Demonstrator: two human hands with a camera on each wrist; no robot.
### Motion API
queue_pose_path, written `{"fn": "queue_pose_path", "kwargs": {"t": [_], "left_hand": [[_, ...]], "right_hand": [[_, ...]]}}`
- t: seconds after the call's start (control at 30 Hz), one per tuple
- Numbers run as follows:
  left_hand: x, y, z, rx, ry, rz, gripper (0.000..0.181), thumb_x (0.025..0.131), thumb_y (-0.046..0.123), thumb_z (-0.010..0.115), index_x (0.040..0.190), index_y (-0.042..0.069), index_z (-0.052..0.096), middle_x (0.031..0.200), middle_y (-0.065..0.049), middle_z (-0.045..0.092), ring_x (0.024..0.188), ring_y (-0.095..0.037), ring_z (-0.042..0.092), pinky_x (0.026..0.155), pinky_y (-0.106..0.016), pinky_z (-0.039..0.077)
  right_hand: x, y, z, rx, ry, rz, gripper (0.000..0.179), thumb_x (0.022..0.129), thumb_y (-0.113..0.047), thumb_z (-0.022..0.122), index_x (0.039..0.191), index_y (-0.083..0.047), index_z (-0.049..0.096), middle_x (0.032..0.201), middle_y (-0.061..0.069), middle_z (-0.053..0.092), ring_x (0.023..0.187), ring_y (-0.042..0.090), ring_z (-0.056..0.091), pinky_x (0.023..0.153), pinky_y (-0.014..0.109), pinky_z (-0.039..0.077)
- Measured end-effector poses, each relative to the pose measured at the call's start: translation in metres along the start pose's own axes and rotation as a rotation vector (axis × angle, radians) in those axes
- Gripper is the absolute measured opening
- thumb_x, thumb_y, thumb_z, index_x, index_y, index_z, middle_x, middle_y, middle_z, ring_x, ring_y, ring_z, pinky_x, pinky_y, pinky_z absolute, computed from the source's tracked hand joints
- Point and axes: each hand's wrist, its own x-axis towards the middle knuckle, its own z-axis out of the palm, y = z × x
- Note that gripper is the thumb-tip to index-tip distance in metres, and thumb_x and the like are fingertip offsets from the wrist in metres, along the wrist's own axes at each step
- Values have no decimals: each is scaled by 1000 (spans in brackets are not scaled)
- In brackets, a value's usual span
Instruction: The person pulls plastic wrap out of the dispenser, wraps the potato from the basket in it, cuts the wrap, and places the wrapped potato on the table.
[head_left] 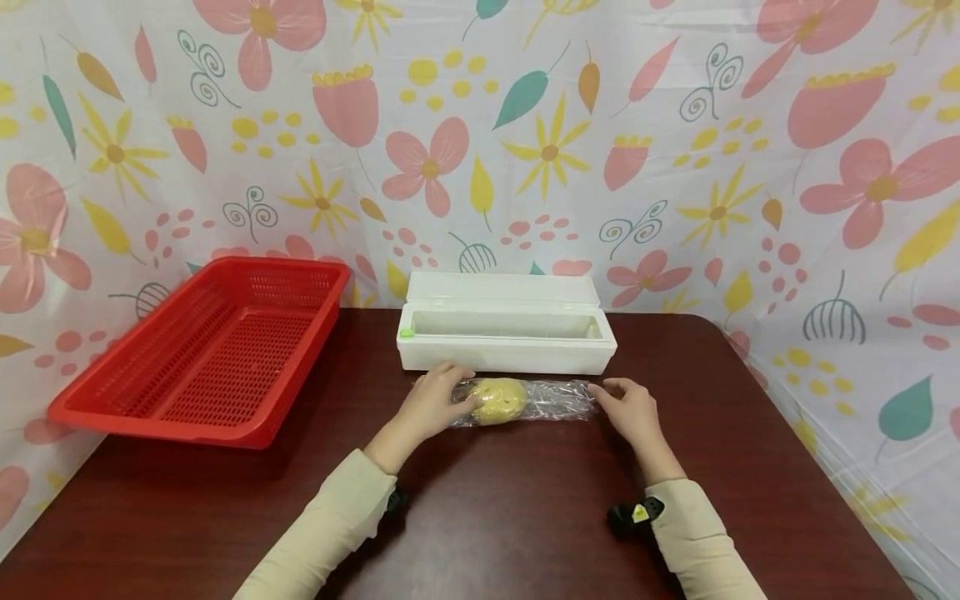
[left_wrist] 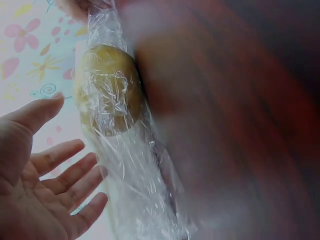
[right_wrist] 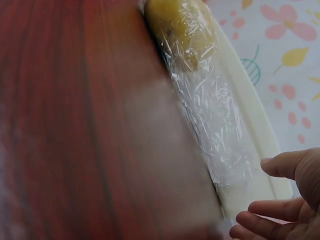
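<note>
A yellow potato (head_left: 498, 400) lies on the table, wrapped in clear cling film (head_left: 558, 401). The film stretches out flat and crinkled to the right of it. At the potato's left side is my left hand (head_left: 433, 406); in the left wrist view that hand (left_wrist: 55, 185) has its fingers spread and loosely bent, with nothing in them. My right hand (head_left: 632, 412) is by the film's right end. From the right wrist view, thumb and fingers of the hand (right_wrist: 285, 197) stand apart, gripping nothing; whether a fingertip touches the film, I cannot tell.
Just behind the potato stands a long white cling film dispenser (head_left: 510, 356), its lid (head_left: 502, 288) raised and a small green piece (head_left: 406, 333) at its left. A red plastic basket (head_left: 300, 367) sits at the left. A flowered curtain (head_left: 480, 225) hangs behind the dark table (head_left: 495, 517).
</note>
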Motion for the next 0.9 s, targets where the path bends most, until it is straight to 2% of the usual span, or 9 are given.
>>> {"fn": "queue_pose_path", "kwargs": {"t": [0.13,0.27,0.53,0.9], "left_hand": [[1,-3,5,-14,-78,-31,47,84,31,72,120,3,61,121,-13,59,111,-30,56,93,-49,44],[2,-5,8,-41,-128,-52,52,84,33,72,124,2,59,127,-14,56,117,-31,53,98,-49,42],[7,-3,11,-123,-160,-70,58,81,31,75,127,2,56,132,-14,54,124,-30,49,104,-44,39],[12,-6,15,-174,-184,-71,58,81,29,75,128,2,55,127,-13,57,119,-29,52,100,-43,41]], "right_hand": [[0,3,5,-2,-41,22,56,92,-36,59,127,8,53,124,29,57,115,42,53,95,52,43],[-1,4,8,-6,-57,28,54,92,-35,60,124,8,56,124,29,57,116,43,52,94,52,44],[0,4,12,-13,-48,-9,42,88,-29,64,111,6,66,117,26,62,115,44,52,93,52,44],[1,5,10,-25,-46,-32,26,88,-20,63,99,3,69,109,25,65,106,43,55,87,52,44]]}}
